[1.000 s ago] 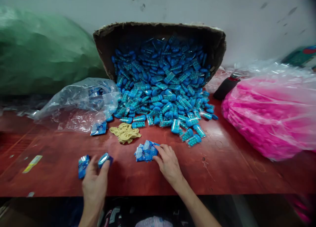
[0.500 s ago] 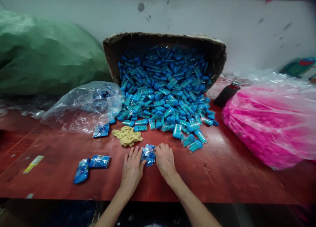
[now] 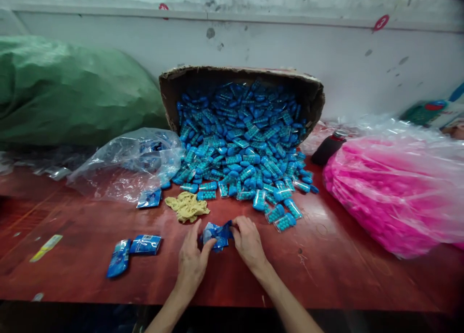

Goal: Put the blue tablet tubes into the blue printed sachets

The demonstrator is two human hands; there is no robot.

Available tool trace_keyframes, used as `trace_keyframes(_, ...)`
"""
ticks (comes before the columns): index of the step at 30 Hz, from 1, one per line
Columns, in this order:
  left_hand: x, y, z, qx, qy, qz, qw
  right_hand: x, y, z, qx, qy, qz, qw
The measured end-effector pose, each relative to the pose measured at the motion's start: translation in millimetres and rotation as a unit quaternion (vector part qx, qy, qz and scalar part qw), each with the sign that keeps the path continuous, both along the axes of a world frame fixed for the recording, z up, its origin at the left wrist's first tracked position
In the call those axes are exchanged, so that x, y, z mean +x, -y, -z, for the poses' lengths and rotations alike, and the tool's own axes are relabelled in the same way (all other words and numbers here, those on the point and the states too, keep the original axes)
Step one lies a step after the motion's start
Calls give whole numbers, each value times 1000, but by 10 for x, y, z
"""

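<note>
A small blue printed packet (image 3: 214, 232) lies near the front of the red table, between my two hands. My left hand (image 3: 193, 255) has its thumb across the packet's left part and its fingers at the far left edge. On the other side, my right hand (image 3: 250, 243) pinches the packet's raised dark blue right corner between thumb and fingers. Just beyond them is a crumpled pale yellow cloth-like piece (image 3: 187, 206). Two more blue packets, one upright (image 3: 119, 258) and one sideways (image 3: 145, 244), lie to the left.
A tipped cardboard box (image 3: 319, 98) spills many clear packs with blue ends (image 3: 250, 154). A clear plastic bag (image 3: 105, 164) and a green sack (image 3: 76, 91) stand left. On the right are a dark bottle (image 3: 328, 148) and a bag of pink pieces (image 3: 384, 202).
The packet's right corner is now lifted and bent up in my right fingers. My left thumb has moved onto the packet. The whole view has tilted up slightly.
</note>
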State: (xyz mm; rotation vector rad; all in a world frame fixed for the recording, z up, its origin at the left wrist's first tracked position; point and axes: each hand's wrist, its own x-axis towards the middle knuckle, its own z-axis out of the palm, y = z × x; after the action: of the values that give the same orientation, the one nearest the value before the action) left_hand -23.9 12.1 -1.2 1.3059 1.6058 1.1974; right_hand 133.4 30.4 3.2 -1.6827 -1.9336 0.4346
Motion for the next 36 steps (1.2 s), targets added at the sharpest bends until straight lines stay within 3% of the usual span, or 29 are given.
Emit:
trace_keyframes(3, 97, 40, -153, -72, 87, -24, 993, -60, 87, -94, -20, -117, -36, 992)
trace_keyframes(5, 153, 37, -213, -116, 153, -14, 981, -119, 126, -120, -51, -237, -52, 969)
trace_keyframes(8, 210, 46, -218, -158, 279, 7, 947, -190, 145, -101, -90, -365, -19, 926)
trace_keyframes(11, 238, 84, -169, -174, 383, 34, 907, -211, 142, -69, -113, -393, 15, 912)
trace_keyframes(16, 258, 111, -114, -207, 380, -40, 901, -201, 138, -67, -142, -414, -9, 899)
trace_keyframes(20, 307, 116, -119, -171, 383, -84, 904, -243, 153, -32, -172, -458, -14, 872)
trace_keyframes(30, 436, 115, -49, -129, 362, -130, 914, -359, 275, -33, -79, -343, 54, 935)
trace_keyframes(36, 311, 107, -121, -246, 380, -57, 890, -159, 204, -158, -130, -347, -67, 926)
